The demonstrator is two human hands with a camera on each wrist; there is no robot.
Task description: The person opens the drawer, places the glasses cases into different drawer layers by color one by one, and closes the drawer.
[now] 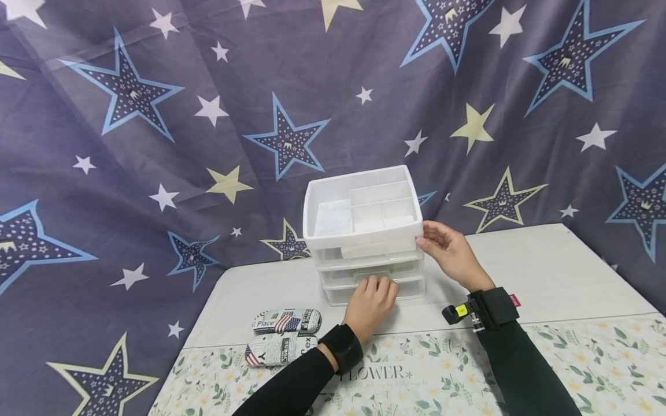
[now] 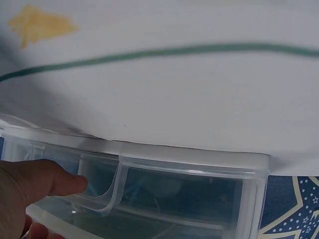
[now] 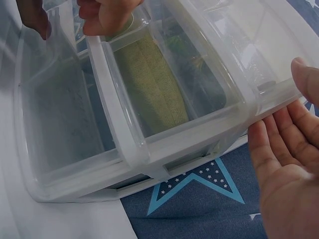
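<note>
Drawer box (image 1: 364, 239), table (image 1: 531, 266) beneath it: your left hand (image 1: 370, 306) curls closely on its bottom handle (image 2: 102, 205), your right hand (image 1: 452, 257) rests loosely extended against its side; probably light, stiff, slippery plastic, best held by that handle

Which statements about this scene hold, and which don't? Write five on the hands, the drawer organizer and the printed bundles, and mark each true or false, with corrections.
1. The right hand touches the side of the white plastic drawer organizer. True.
2. The two newsprint-patterned bundles lie to the right of the organizer. False: both lie to its left.
3. The left hand is at the front of the clear drawers. True.
4. The organizer's top tray is one undivided space. False: divider walls split it into compartments.
5. Something yellowish shows through a clear drawer. True.
</note>
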